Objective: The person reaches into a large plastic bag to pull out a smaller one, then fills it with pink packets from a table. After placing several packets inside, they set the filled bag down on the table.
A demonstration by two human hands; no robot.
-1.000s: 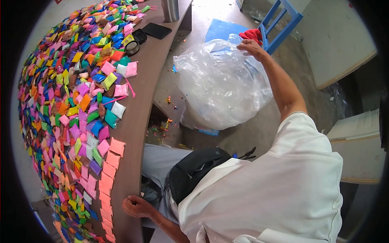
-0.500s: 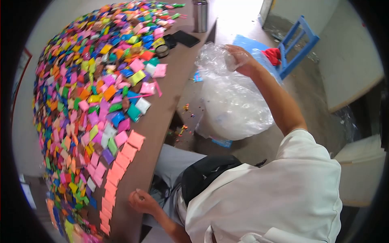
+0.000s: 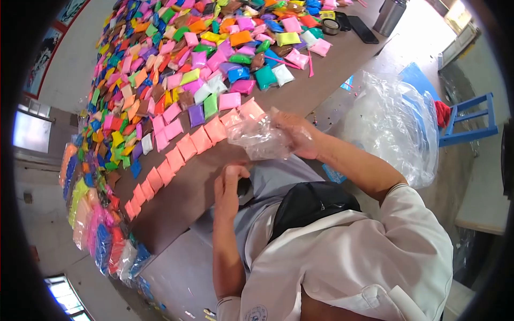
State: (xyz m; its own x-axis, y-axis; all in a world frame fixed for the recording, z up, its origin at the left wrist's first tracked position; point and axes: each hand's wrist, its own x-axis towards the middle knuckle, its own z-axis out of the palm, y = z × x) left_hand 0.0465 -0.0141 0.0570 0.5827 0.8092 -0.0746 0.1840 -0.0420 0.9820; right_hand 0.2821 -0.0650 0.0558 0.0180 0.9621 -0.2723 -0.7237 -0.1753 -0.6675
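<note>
A crumpled clear plastic bag (image 3: 258, 140) is gripped in my right hand (image 3: 295, 134), over the table's near edge. It partly covers the upper end of a row of salmon-pink packets (image 3: 187, 147), which lie overlapping in a curved line. Below the bag, by the table edge, is my left hand (image 3: 230, 184); its fingers are loosely bent and apart, with nothing visible in them. Beyond the row spreads a big heap of small packets in many colours (image 3: 203, 59).
A large heap of clear plastic bags (image 3: 388, 125) stands right of the table, beside a blue chair (image 3: 471, 120). On the table's far part are a phone (image 3: 363, 29), a steel flask (image 3: 390, 18) and a round tin (image 3: 330, 25). Bundled packets (image 3: 101, 224) hang at the left end.
My right hand has moved from the heap of bags to the table, bringing a clear plastic bag. My left hand has risen towards it, and the view has turned.
</note>
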